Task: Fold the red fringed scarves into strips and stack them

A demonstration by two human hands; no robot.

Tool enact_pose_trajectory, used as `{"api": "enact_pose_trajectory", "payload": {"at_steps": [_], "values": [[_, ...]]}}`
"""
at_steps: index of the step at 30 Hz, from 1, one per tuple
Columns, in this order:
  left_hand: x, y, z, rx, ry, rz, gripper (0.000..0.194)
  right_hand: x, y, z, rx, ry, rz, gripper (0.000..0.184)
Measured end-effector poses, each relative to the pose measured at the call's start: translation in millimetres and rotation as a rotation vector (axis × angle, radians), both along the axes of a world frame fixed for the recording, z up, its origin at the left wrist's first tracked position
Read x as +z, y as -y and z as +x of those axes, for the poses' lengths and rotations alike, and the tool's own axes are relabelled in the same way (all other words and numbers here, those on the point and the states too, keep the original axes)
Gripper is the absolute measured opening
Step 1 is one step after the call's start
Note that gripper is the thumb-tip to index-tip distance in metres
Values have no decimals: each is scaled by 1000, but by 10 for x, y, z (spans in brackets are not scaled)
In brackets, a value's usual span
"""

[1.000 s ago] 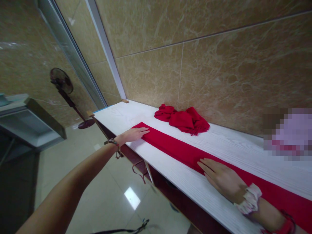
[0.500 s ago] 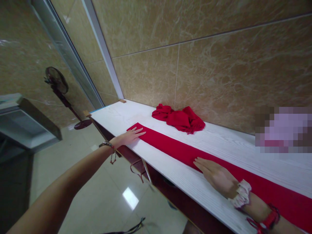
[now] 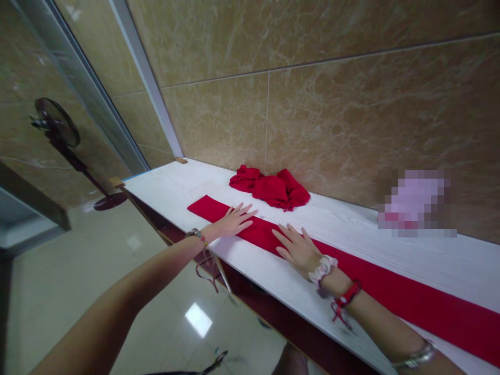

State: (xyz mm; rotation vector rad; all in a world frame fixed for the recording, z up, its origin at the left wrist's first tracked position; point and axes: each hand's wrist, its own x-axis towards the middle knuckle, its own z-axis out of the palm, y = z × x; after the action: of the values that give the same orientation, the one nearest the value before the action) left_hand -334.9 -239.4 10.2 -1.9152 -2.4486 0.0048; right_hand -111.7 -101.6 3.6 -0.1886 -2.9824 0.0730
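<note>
A long red cloth strip point(image 3: 371, 268), perhaps a folded scarf, lies flat along the white table point(image 3: 336, 216). My left hand point(image 3: 232, 222) rests on it with fingers spread, some way in from its far left end. To the right, my right hand point(image 3: 299, 247) is also over the strip, palm down and fingers apart. Neither hand grips anything. Behind the strip lies a crumpled heap of red cloth point(image 3: 273, 190), clear of both hands.
A tiled wall point(image 3: 332, 114) closes off the table's back edge. Left of the table a standing fan point(image 3: 64, 135) is on the shiny floor point(image 3: 156, 312). A blurred-out pinkish patch point(image 3: 417, 198) is at the back right.
My left hand has slid rightward along the strip, away from its end. My right hand has come left, nearer to it, and its fingers have spread. The camera view has shifted slightly right.
</note>
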Motion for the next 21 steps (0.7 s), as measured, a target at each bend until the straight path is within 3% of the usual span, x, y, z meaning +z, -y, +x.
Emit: {"api": "enact_pose_trajectory", "payload": {"at_steps": [5,13,16,19,21], "values": [[-104,-51,74,-28,-42,-17,45,-106,-29,144,-36,35,10,45],[-12,-58,-1,-26,-59,-90,46,-138,-551,1355,-373,81,93,45],[55,-347,289,-97,-76,-14,46,-46,-557,1432,-456,70,85,47],[52,-765,850,-265,-60,100,49,6,-465,1248,-455,60,41,48],[-8,-980,1218,-360,-21,93,50,-6,-446,1188,-428,64,7,48]]}}
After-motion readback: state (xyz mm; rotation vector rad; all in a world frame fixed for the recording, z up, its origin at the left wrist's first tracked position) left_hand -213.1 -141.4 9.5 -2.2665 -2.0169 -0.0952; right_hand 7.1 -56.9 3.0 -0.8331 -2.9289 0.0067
